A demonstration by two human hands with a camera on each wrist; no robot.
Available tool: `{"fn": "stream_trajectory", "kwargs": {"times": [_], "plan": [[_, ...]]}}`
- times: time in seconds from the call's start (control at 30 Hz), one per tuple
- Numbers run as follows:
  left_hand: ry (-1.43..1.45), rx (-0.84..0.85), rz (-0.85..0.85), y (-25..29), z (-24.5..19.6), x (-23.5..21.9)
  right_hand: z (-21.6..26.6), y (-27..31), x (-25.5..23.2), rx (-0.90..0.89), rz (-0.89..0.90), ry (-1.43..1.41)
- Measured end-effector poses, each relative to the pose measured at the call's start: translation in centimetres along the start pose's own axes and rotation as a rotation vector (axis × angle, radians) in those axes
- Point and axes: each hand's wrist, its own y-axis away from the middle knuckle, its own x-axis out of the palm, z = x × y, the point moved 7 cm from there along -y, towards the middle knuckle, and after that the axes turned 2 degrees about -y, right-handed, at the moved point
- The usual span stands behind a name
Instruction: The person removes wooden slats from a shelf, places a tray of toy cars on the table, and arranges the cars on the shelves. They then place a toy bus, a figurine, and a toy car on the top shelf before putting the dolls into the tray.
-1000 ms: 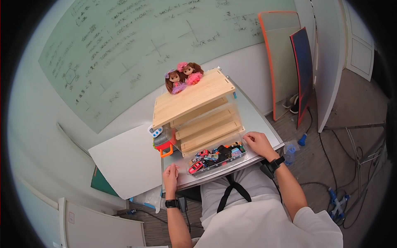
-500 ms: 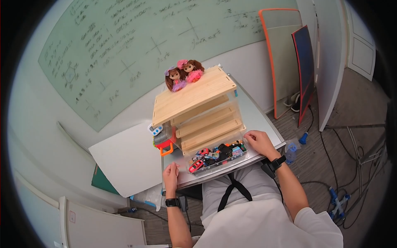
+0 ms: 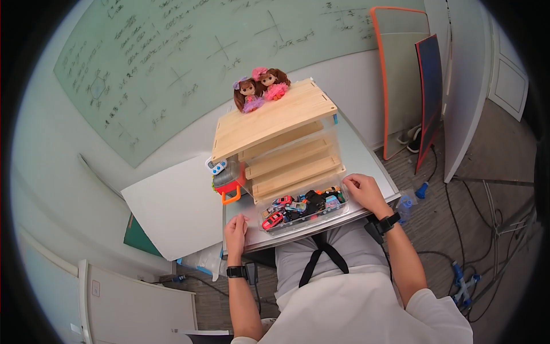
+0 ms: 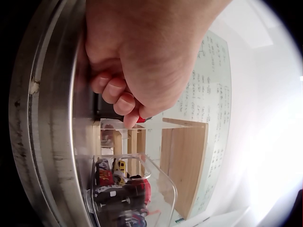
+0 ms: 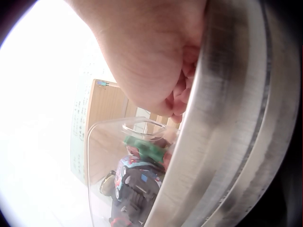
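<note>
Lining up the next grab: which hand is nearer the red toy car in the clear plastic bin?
Left. The left hand rests on the table beside the bin end holding the red toy car; the right hand sits at the far end.

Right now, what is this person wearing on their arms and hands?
Both forearms are bare, with no gloves. The left hand has a black band with a small device at its wrist, and the right hand has a similar black wrist strap. Short white sleeves end above the elbows.
</note>
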Motion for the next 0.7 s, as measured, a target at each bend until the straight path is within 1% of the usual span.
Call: {"fn": "stream_trajectory", "kwargs": {"times": [0.1, 0.2, 0.27, 0.4, 0.47, 0.5, 0.57, 0.6, 0.67, 0.7], "plan": [[-0.013, 0.000, -0.014, 0.0, 0.0, 0.0, -0.4, 0.0, 0.1, 0.011, 0.019, 0.028], [-0.038, -0.018, -0.030, 0.1, 0.0, 0.0, -0.5, -0.3, 0.3, -0.024, -0.001, 0.010], [-0.033, -0.026, -0.016, 0.0, 0.0, 0.1, 0.1, -0.7, -0.4, -0.065, -0.116, -0.088], [-0.053, -0.062, -0.037, 0.4, 0.4, -0.1, 6.7, -0.8, 0.1, -0.092, -0.074, -0.116], [-0.013, -0.038, -0.003, 0.0, 0.2, 0.1, 10.1, -1.4, 3.0, -0.160, 0.174, -0.063], [-0.014, -0.038, -0.002, 0.1, -0.1, 0.2, 10.4, -1.6, 4.3, -0.159, 0.173, -0.063], [-0.046, -0.037, -0.017, 0.2, -0.6, 0.3, 12.5, -1.3, 7.6, -0.557, 0.215, 0.143], [-0.046, -0.036, -0.019, 0.1, -0.4, 0.3, 12.5, -1.5, 8.4, -0.559, 0.216, 0.143], [-0.012, -0.008, -0.015, 0.1, -0.4, 0.2, 12.7, -1.5, 10.9, -0.593, 0.361, 0.337], [-0.011, -0.009, -0.020, 0.2, -0.3, 0.2, 13.1, -1.5, 11.2, -0.597, 0.365, 0.336]]}}
